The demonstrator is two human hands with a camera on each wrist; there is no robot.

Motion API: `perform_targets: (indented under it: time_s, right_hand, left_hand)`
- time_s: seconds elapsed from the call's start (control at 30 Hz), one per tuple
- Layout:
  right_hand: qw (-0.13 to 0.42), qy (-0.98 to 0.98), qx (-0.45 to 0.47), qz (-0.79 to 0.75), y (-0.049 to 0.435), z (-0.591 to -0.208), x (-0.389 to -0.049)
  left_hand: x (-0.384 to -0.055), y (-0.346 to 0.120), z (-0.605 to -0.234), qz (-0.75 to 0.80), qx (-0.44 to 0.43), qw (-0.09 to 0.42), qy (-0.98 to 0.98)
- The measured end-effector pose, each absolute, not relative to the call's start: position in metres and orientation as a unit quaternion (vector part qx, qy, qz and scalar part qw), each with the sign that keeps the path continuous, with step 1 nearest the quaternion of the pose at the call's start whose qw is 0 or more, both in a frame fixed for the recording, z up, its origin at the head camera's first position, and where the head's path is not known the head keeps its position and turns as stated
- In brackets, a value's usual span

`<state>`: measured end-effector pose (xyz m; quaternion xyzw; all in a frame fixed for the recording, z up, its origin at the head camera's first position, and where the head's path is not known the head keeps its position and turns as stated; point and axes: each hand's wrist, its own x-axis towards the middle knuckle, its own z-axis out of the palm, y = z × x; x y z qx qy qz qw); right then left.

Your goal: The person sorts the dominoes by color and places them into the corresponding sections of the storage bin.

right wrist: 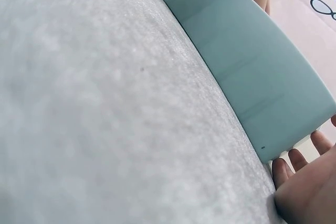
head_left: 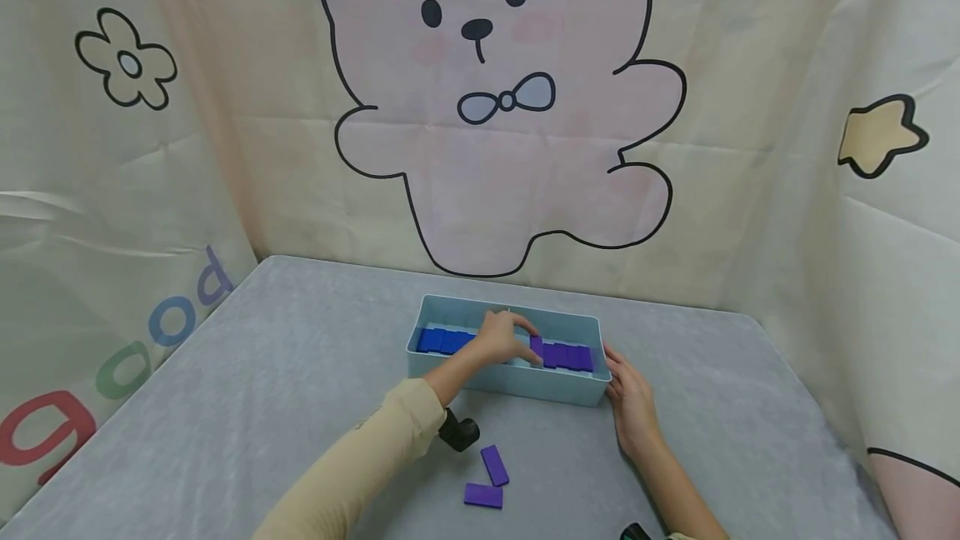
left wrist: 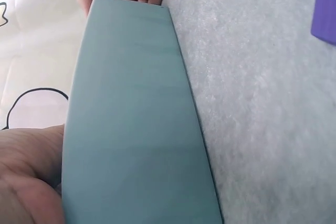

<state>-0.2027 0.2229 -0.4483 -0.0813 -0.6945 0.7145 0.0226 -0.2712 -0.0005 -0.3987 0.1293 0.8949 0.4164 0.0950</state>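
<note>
A light-blue rectangular box [head_left: 525,383] stands on the table, holding a row of blue tiles [head_left: 444,341] on its left and a row of purple tiles [head_left: 567,357] on its right. My left hand [head_left: 498,338] reaches in over the near wall. Its thumb and index finger pinch a purple tile [head_left: 536,345] at the left end of the purple row. In the left wrist view the box's side wall [left wrist: 131,108] hides the fingertips. My right hand [head_left: 633,402] rests its fingers against the box's right end, as the fingers [right wrist: 298,159] in the right wrist view also show.
Two loose purple tiles, one slanted [head_left: 495,466] and one lying crosswise [head_left: 483,496], are on the grey tablecloth [head_left: 300,407] in front of the box. A printed curtain [head_left: 750,190] hangs behind the table and at both sides.
</note>
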Motion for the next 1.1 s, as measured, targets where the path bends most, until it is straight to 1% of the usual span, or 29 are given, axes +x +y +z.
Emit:
perform_targets:
  time_s: [0.23,0.67,0.83,1.1]
  right_hand:
    - [0.022,-0.696,-0.082,0.713,0.223,-0.448,-0.202]
    - [0.018,-0.691,-0.080,0.718,0.223,-0.448,-0.204]
    - [0.019,-0.691,-0.083,0.718,0.224,-0.448,-0.204]
    - [0.021,-0.694,-0.081,0.715,0.224,-0.448,-0.202]
  left_hand:
    - [-0.273,0.013,-0.399,0.366,0.077,0.096,0.922]
    - [-0.272,0.030,-0.396,0.290,0.011,0.092,0.953]
    - [-0.272,0.029,-0.395,0.277,0.011,0.096,0.956]
    - [-0.272,0.024,-0.400,0.315,0.031,0.093,0.944]
